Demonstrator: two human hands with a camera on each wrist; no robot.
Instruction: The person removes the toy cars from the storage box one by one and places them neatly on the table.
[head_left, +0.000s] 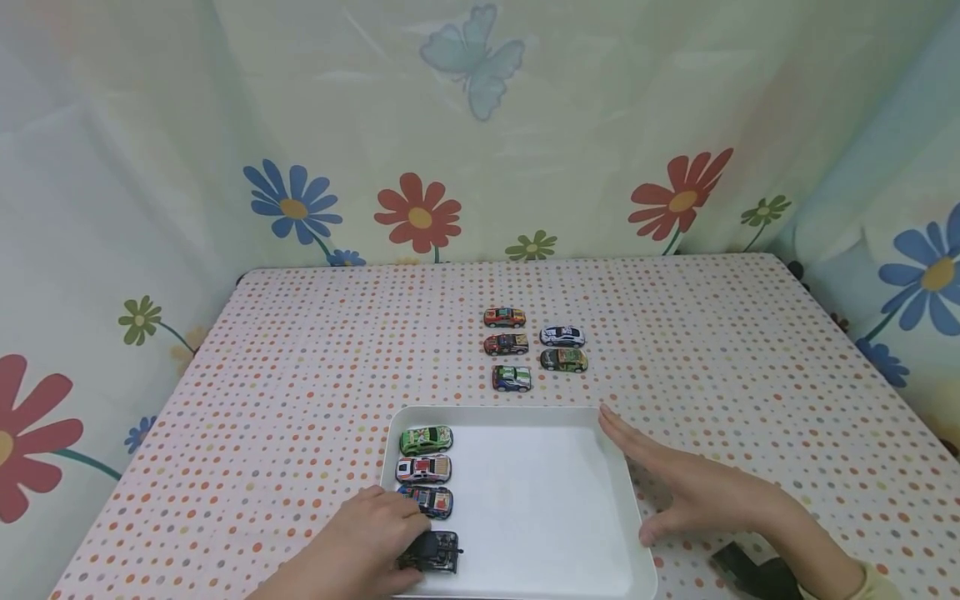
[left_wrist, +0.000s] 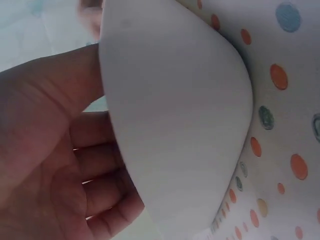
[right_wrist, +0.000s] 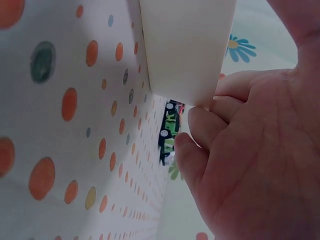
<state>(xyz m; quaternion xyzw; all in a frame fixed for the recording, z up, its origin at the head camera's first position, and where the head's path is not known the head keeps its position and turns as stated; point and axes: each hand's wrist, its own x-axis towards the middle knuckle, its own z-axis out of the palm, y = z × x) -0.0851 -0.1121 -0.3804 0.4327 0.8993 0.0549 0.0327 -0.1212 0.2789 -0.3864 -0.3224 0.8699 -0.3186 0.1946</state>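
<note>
Low on the left side of the white tray (head_left: 540, 500), my left hand (head_left: 375, 533) grips a black toy car (head_left: 435, 552) between thumb and fingers. Its dark, ridged face is turned up, and part of it is hidden under the fingers. Just above it in the tray lie a dark blue toy car (head_left: 435, 502), a white one (head_left: 423, 469) and a green one (head_left: 426, 439), side by side. My right hand (head_left: 690, 487) spreads along the tray's right wall, fingertips at the far corner and thumb lower on the rim. The left wrist view shows the tray's outer wall (left_wrist: 175, 115).
Beyond the tray several toy cars stand in two columns, among them a white one (head_left: 562, 336) and a green-and-white one (head_left: 512, 378). A black strap-like object (head_left: 753, 571) is by the right wrist. A dotted cloth (head_left: 315, 375) covers the table, with a flowered curtain (head_left: 585, 167) behind.
</note>
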